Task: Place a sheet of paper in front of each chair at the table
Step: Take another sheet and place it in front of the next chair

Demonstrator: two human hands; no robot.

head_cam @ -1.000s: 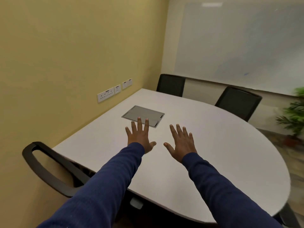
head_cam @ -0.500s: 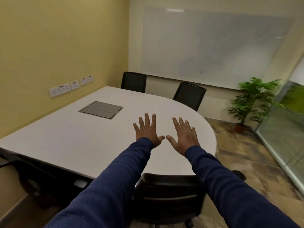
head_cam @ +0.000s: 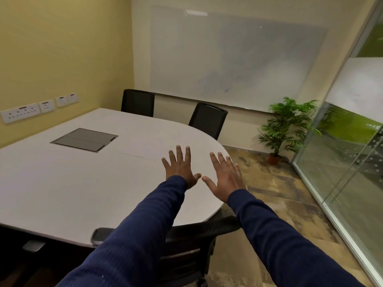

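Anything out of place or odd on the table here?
No damage or spills. One oddity: both hands, left hand and right hand, are spread and hold nothing, and no paper shows on the white table.

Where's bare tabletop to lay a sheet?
Nearly all of the table is bare: the strip before both far chairs, and the near edge by the close chair. Only the grey hatch and both hands take space.

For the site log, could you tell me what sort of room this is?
Most likely a small office meeting room: a white table ringed by black chairs, and a whiteboard on the far wall.
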